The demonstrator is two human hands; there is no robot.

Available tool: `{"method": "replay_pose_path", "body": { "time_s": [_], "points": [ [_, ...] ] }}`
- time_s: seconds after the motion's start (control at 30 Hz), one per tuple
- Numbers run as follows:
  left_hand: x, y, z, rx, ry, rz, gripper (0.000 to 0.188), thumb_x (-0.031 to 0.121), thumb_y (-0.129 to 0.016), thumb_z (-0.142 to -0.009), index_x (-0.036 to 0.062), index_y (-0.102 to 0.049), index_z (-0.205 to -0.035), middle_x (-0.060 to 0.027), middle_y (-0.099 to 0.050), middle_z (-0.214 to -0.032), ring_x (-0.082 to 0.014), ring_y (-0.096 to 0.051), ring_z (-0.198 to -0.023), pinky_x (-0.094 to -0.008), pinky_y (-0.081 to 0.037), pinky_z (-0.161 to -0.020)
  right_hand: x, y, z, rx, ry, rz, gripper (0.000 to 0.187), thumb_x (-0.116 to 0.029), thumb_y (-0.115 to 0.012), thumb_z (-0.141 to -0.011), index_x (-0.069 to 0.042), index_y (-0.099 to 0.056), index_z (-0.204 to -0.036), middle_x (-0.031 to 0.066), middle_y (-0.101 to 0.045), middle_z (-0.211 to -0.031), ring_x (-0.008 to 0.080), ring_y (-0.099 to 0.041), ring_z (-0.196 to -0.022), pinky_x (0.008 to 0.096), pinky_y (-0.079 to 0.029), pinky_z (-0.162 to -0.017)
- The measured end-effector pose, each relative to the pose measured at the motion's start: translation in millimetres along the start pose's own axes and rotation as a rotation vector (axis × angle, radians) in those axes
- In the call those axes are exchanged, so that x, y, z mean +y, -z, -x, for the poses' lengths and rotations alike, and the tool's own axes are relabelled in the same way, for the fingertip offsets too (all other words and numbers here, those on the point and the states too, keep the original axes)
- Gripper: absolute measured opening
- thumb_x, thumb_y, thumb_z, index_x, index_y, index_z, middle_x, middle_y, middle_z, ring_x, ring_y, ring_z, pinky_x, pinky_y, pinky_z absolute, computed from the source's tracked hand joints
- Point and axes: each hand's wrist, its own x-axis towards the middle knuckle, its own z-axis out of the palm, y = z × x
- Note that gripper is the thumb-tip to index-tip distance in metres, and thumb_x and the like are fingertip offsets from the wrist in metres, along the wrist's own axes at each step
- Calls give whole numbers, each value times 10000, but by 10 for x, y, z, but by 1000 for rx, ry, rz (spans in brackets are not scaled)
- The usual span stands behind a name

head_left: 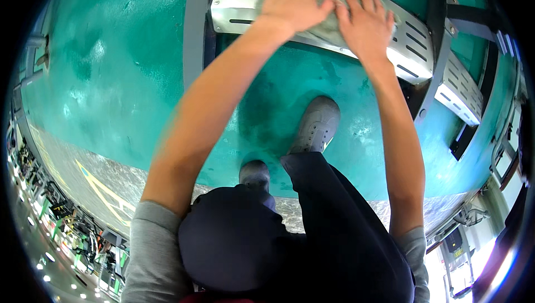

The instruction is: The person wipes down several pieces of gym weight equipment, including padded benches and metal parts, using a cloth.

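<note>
A pale grey-green cloth (330, 29) lies over the middle of a silver metal plate (237, 2) with slots cut in it. My left hand (295, 1) rests flat on the cloth, its fingers stretched out and a ring on one of them. Beside it my right hand (368, 25) presses on the cloth's right part, palm down and fingers spread. Both hands are open, and neither grips the cloth. The top of the picture cuts off the left fingertips.
Dark grey frame posts (194, 30) flank the plate. A second slotted plate (461, 88) sits farther right on the frame. My grey shoes (320, 119) stand on the green floor (128, 69) below. Equipment (72, 214) lines the far left edge.
</note>
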Motion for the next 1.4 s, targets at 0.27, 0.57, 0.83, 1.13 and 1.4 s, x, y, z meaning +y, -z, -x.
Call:
{"method": "replay_pose_path", "body": {
  "time_s": [0.27,0.57,0.83,1.13,1.4],
  "points": [
    [-921,159,240,72,140,-91,608,459,-448,-1044,156,-585,-1553,-162,-479,-1669,-322,-385,-1582,-515,-227,-1321,-955,76,-581,-137,79,-261,573,-467,-481,-1068,-180,-576,-1555,118,-513,-1645,371,-442,-1527,665,-279,-1259],
    [86,129,-154,-212,146,-25,654,436,-398,-1062,132,-481,-1635,-142,-368,-1748,-378,-284,-1634,-630,-142,-1325,-54,310,-265,-365,-57,-99,613,-489,-483,-1067,-159,-542,-1580,117,-487,-1665,352,-418,-1549,615,-258,-1289],
    [1136,-448,-242,15,-83,242,645,436,-463,-1049,96,-544,-1591,-130,-387,-1742,-369,-298,-1627,-697,-131,-1301,1376,106,505,-133,-5,-100,539,-533,-478,-1099,-366,-526,-1609,40,-484,-1681,321,-454,-1535,577,-322,-1256],
    [-653,74,563,366,-96,-87,407,423,-583,-1086,167,-709,-1377,-76,-686,-1461,-273,-649,-1346,-460,-471,-1187,-616,102,-106,121,315,-116,469,-436,-589,-1074,-240,-644,-1497,19,-651,-1520,331,-615,-1375,588,-433,-1182],
    [-826,1112,1787,244,332,191,355,239,-624,-1085,52,-675,-1383,-163,-705,-1404,-360,-700,-1241,-468,-611,-964,-1833,389,-288,171,726,-589,400,-337,-665,-1039,-106,-712,-1362,52,-676,-1476,283,-618,-1375,496,-432,-1224]
  ]
}}
